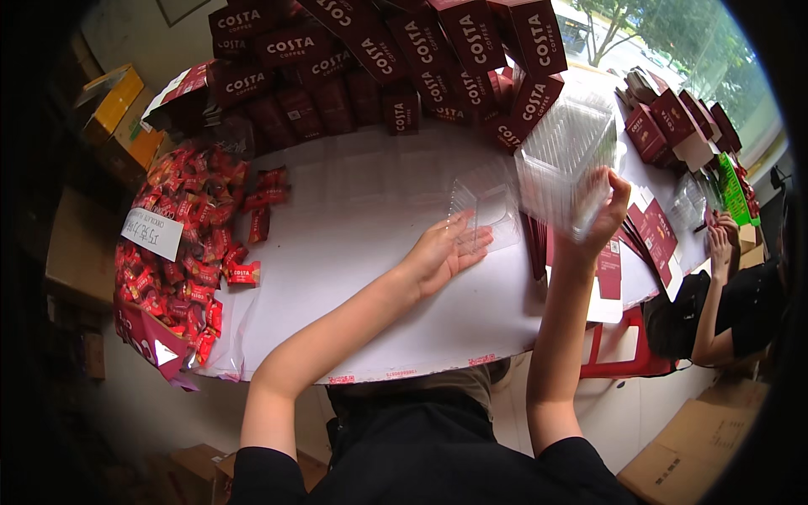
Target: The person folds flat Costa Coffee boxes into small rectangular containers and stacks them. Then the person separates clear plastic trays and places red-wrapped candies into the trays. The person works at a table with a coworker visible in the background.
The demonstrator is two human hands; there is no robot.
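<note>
Both hands are in the head view, forward of the torso and over the white table (353,202). Left hand (446,252): palm turned largely upward, fingers extended, and tips overlapping the near-left edge of a single clear plastic tray (503,202). Because the tray is transparent and partly blurred, it cannot be told whether thumb and fingers pinch it or only rest against it. Right hand (602,210): fingers bent around the near-right side of a nested stack of clear trays (560,151), gripping it with the wrist raised.

Governing relation, as judged: the single tray lies between the two hands, directly ahead and to the right of the left hand, and to the left of the stack. Left hand is the nearer one. The stack sits just beside the tray's right edge; whether the two touch cannot be told. The stack's long axis appears to run away from the person, tilted slightly; the tray's own long axis is unclear.

Surrounding items: flat maroon cartons (652,231) lie to the right of the right hand; assembled maroon cartons (454,50) are piled beyond both hands; a bag of red-wrapped sweets (181,252) occupies the far left, well apart from the left hand.
</note>
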